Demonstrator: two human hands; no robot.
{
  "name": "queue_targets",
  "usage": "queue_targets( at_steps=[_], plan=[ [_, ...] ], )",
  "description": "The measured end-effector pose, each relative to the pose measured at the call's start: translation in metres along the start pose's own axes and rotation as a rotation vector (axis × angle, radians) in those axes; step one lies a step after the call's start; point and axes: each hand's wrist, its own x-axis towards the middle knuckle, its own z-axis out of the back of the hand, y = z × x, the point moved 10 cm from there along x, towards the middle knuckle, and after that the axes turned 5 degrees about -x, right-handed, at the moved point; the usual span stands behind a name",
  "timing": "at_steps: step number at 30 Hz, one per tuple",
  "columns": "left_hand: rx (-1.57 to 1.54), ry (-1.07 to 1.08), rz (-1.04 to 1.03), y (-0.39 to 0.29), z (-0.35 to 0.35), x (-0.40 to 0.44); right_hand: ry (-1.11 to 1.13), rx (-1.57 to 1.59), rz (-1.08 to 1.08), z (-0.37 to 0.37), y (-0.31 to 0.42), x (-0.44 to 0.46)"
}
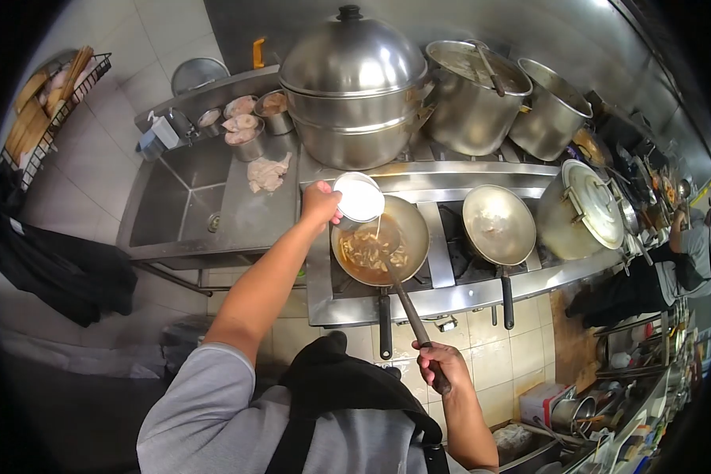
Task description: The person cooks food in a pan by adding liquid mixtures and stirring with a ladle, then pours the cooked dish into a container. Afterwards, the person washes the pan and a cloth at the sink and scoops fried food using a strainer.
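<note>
My left hand [321,203] is closed on the rim of a small metal bowl [359,197] that holds white liquid. The bowl is tilted over a frying pan [417,229], and a thin white stream runs from its edge into the pan. Brown sauce and pale sliced pieces [371,250] lie in the pan, which sits on the left front burner. My right hand [442,365] is wrapped round the dark end of a long-handled cooking utensil [405,304]. Its head rests among the food, so its shape is hidden. The pan's black handle [385,332] points toward me, touched by neither hand.
A second frying pan [499,225] and a lidded pot [581,213] stand to the right. Behind are a large steamer [354,87] and two stockpots [478,99]. On the left are a sink [170,201] and raw meat [268,173]. Another person [675,261] works far right.
</note>
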Motion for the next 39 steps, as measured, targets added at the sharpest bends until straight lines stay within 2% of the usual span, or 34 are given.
queue_targets(
  at_steps=[1, 3, 4, 7, 8, 10, 11, 13, 14, 16, 19, 20, 22, 23, 24, 27, 30, 32, 34, 36, 39],
  plan=[
    [0.001, -0.001, -0.001, -0.001, 0.000, 0.000, 0.002, 0.000, 0.000, -0.006, 0.001, -0.004],
    [-0.004, 0.000, -0.023, -0.003, 0.000, -0.001, -0.088, -0.269, 0.105, -0.010, 0.011, -0.011],
    [-0.003, -0.001, -0.022, -0.004, 0.000, -0.002, -0.087, -0.268, 0.105, -0.012, 0.010, -0.010],
    [-0.008, -0.001, -0.029, -0.007, 0.000, -0.003, -0.197, -0.595, 0.216, -0.009, 0.021, -0.010],
    [-0.003, -0.002, -0.024, -0.007, 0.000, -0.003, -0.197, -0.595, 0.217, -0.004, 0.016, -0.004],
    [0.000, -0.004, -0.022, -0.009, 0.001, -0.003, -0.319, -0.890, 0.403, 0.003, 0.030, -0.003],
    [-0.002, -0.001, -0.023, -0.010, 0.001, -0.003, -0.318, -0.890, 0.404, 0.002, 0.032, -0.005],
    [-0.004, -0.001, -0.025, -0.010, 0.002, -0.004, -0.455, -1.254, 0.505, -0.008, 0.052, -0.019],
    [-0.003, 0.001, -0.023, -0.010, 0.002, -0.004, -0.454, -1.254, 0.506, -0.006, 0.048, -0.016],
    [-0.002, 0.001, -0.022, -0.009, 0.002, -0.004, -0.558, -1.457, 0.604, 0.000, 0.043, -0.011],
    [0.002, 0.003, -0.017, -0.007, 0.004, -0.006, -0.607, -1.539, 0.564, 0.010, 0.027, 0.002],
    [0.005, 0.000, -0.014, -0.006, 0.004, -0.006, -0.606, -1.539, 0.565, 0.018, 0.018, 0.009],
    [0.009, -0.002, -0.012, -0.004, 0.006, -0.005, -0.358, -1.038, 0.369, 0.042, -0.017, 0.033],
    [-0.008, -0.021, -0.008, 0.000, 0.009, -0.004, -0.239, -0.737, 0.226, 0.025, -0.018, 0.028],
    [-0.023, -0.037, -0.003, 0.004, 0.011, -0.003, -0.241, -0.733, 0.225, 0.019, -0.004, 0.023],
    [-0.131, -0.055, 0.057, 0.016, 0.017, -0.003, 0.023, 0.106, -0.030, 0.008, -0.010, 0.018],
    [-0.262, -0.036, 0.136, 0.030, 0.021, -0.007, 0.064, 0.174, -0.047, 0.000, -0.010, 0.009],
    [-0.282, -0.039, 0.130, 0.028, 0.025, -0.012, 0.030, 0.080, -0.038, -0.004, -0.010, 0.005],
    [-0.304, -0.045, 0.125, 0.026, 0.030, -0.018, -0.062, -0.216, 0.085, -0.006, 0.001, -0.001],
    [-0.318, -0.038, 0.117, 0.021, 0.032, -0.023, -0.081, -0.259, 0.107, -0.009, 0.002, -0.002],
    [-0.332, -0.017, 0.100, 0.017, 0.038, -0.024, -0.188, -0.695, 0.225, -0.001, 0.014, 0.000]
  ],
)
